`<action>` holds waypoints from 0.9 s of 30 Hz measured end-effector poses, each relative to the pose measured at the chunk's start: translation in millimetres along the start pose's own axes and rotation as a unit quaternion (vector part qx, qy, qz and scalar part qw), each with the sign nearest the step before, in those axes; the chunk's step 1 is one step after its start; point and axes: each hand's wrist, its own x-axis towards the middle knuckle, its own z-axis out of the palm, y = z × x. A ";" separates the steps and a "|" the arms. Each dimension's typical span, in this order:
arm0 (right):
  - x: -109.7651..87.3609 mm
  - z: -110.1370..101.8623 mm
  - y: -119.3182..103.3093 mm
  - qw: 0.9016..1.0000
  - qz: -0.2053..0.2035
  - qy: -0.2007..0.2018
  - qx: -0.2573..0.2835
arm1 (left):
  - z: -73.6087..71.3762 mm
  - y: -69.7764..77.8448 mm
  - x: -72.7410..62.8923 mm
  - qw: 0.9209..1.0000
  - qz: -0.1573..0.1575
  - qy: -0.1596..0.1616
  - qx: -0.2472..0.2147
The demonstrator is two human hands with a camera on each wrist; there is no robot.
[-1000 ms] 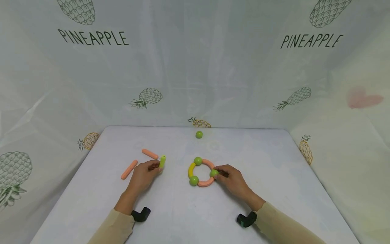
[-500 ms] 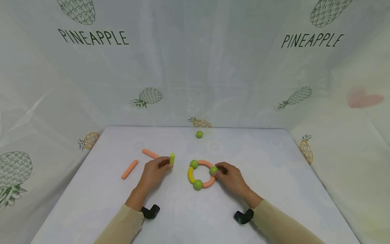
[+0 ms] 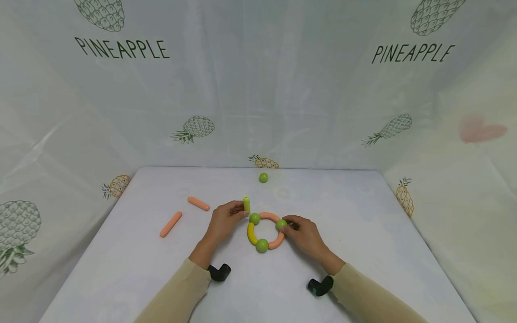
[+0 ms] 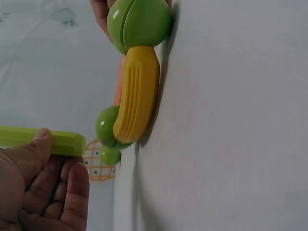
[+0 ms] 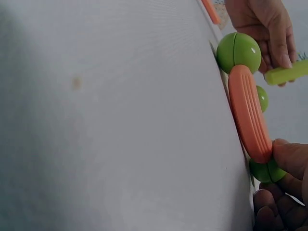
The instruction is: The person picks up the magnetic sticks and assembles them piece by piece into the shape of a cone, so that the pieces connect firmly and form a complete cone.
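Observation:
My left hand (image 3: 224,220) pinches a straight lime-green stick (image 3: 246,204) between thumb and fingers, holding it upright. The stick is just above the far-left green ball (image 3: 254,218) of a toy ring on the table; whether they touch I cannot tell. That ring joins three green balls with a yellow curved piece (image 3: 251,234) and two orange curved pieces, one far (image 3: 268,216) and one near (image 3: 277,242). On its right side, my right hand (image 3: 307,237) grips a green ball (image 3: 281,224) with thumb and fingers. The left wrist view shows the yellow piece (image 4: 137,94) lying flat.
Two straight orange sticks, one nearer (image 3: 171,224) and one farther (image 3: 198,203), lie left of my left hand. A loose green ball (image 3: 263,177) rests near the far edge of the white table (image 3: 343,193). Behind hangs a pineapple-print curtain (image 3: 307,89).
My left hand has carried the lime-green stick rightward to the ring. The ring has turned slightly counterclockwise, with my right hand still gripping its right-hand ball.

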 end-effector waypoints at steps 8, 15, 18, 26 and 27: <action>-0.2 -0.8 -1.1 1.000 0.001 0.002 0.002 | 16.4 6.2 4.5 1.000 -0.003 -0.015 0.005; -0.6 -1.2 -1.0 1.000 0.003 0.002 0.004 | 19.5 5.6 4.5 1.000 -0.006 -0.021 0.016; -1.2 -1.5 -1.3 1.000 0.004 -0.001 0.013 | 19.8 3.6 3.3 0.999 -0.005 -0.033 0.024; -2.2 -1.0 -0.8 0.999 -0.002 -0.003 0.032 | 22.3 -1.5 2.6 0.998 0.005 -0.047 0.036; -2.3 -0.7 -0.4 0.999 -0.002 -0.001 0.033 | 22.5 -1.8 2.7 0.998 0.004 -0.048 0.035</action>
